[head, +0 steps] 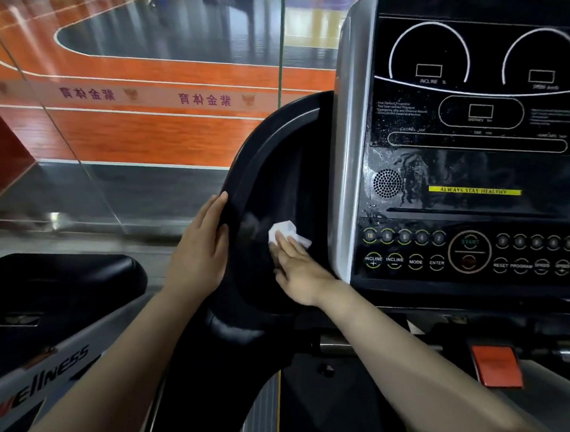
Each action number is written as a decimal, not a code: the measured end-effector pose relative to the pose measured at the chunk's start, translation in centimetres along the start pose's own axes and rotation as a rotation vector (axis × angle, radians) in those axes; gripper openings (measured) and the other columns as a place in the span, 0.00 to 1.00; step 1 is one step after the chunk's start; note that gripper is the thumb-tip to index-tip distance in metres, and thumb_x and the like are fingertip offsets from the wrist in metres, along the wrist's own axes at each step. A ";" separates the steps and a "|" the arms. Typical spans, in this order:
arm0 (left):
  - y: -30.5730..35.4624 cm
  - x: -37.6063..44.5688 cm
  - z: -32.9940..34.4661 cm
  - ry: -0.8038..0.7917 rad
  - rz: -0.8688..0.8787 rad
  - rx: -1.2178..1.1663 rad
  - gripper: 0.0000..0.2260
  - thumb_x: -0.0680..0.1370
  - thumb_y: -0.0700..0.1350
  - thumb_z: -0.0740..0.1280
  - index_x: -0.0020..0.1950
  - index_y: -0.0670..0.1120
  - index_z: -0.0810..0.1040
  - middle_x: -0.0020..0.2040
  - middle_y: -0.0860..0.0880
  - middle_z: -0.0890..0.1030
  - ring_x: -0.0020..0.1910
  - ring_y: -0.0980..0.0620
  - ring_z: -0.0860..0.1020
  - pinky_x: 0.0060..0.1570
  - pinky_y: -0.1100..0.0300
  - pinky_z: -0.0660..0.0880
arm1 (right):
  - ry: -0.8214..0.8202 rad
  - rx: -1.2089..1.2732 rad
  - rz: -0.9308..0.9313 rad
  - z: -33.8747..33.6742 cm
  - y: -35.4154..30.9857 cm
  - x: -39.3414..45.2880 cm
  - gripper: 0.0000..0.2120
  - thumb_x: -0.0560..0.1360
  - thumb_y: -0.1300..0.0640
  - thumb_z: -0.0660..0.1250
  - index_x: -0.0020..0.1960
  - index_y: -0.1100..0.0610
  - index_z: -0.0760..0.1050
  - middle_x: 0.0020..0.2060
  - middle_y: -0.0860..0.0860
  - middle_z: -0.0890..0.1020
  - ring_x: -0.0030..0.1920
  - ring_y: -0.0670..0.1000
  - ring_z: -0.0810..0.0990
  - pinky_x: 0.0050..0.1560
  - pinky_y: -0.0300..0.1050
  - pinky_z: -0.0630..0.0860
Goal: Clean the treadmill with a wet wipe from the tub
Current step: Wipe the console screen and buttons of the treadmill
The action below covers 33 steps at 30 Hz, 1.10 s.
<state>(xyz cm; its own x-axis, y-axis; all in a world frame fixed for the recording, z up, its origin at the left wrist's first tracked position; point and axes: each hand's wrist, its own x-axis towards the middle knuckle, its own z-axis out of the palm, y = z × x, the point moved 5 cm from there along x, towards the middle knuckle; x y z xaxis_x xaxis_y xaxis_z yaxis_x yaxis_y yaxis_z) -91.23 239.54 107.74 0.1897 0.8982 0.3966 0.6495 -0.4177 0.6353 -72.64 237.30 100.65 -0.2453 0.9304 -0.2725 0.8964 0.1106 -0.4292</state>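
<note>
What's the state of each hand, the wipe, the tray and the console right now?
left hand: open, resting on the tray's outer rim.
right hand: open, fingers pressing the wipe.
wet wipe: crumpled, against the tray's inner wall.
side tray: black, holding only the wipe.
console: displays dark, streaked with droplets.

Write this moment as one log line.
step: wiping | right hand: presses wet wipe in side tray | left hand: rests on tray rim

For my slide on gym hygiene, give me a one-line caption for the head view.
Right hand presses a wet wipe into the treadmill's side tray; left hand steadies its rim.
</note>
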 end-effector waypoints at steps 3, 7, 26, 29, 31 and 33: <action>0.0 -0.1 0.0 0.004 -0.010 -0.003 0.23 0.83 0.42 0.57 0.79 0.51 0.61 0.78 0.52 0.65 0.76 0.52 0.65 0.71 0.54 0.65 | -0.011 0.024 0.145 1.0 0.5 -1.3 0.31 0.84 0.49 0.51 0.80 0.59 0.43 0.79 0.51 0.37 0.79 0.55 0.39 0.76 0.44 0.42; 0.0 -0.1 -0.2 -0.002 -0.010 0.017 0.23 0.83 0.44 0.57 0.79 0.52 0.60 0.78 0.52 0.64 0.76 0.52 0.64 0.70 0.56 0.64 | -0.099 -0.091 0.379 1.1 1.2 -3.5 0.35 0.83 0.40 0.46 0.78 0.66 0.53 0.78 0.61 0.52 0.77 0.62 0.54 0.75 0.54 0.55; 2.6 -1.2 0.2 0.088 0.100 0.461 0.21 0.77 0.37 0.67 0.70 0.41 0.74 0.73 0.41 0.71 0.68 0.38 0.72 0.63 0.42 0.74 | 0.025 -0.019 -0.090 0.2 5.0 -7.9 0.20 0.82 0.59 0.57 0.73 0.52 0.70 0.73 0.48 0.70 0.72 0.48 0.67 0.66 0.27 0.58; 3.5 -3.0 0.8 0.075 0.108 0.515 0.21 0.76 0.42 0.60 0.69 0.42 0.76 0.73 0.41 0.71 0.72 0.39 0.69 0.69 0.42 0.68 | -0.017 0.061 -0.127 0.0 6.1 -8.5 0.24 0.82 0.61 0.57 0.75 0.45 0.65 0.73 0.44 0.69 0.72 0.45 0.68 0.65 0.23 0.56; 4.5 -4.7 1.7 0.010 0.114 0.525 0.22 0.76 0.45 0.56 0.68 0.43 0.76 0.73 0.43 0.72 0.73 0.41 0.68 0.72 0.45 0.65 | -0.035 0.042 -0.117 -0.3 6.8 -9.1 0.27 0.80 0.66 0.55 0.77 0.48 0.63 0.75 0.44 0.67 0.73 0.44 0.66 0.64 0.20 0.53; 5.3 -6.5 2.9 -0.081 0.102 0.540 0.22 0.77 0.48 0.55 0.68 0.45 0.77 0.72 0.46 0.74 0.74 0.45 0.68 0.74 0.49 0.61 | -0.011 -0.022 -0.114 -0.6 7.1 -9.7 0.30 0.77 0.70 0.56 0.76 0.51 0.64 0.76 0.46 0.65 0.74 0.45 0.65 0.65 0.21 0.53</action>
<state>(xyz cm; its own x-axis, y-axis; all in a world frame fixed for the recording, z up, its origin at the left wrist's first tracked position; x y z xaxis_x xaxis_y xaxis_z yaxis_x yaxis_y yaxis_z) -86.87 231.87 106.64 0.3132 0.8735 0.3728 0.9060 -0.3925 0.1584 -63.65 229.23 100.72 -0.3496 0.9076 -0.2323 0.8703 0.2228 -0.4392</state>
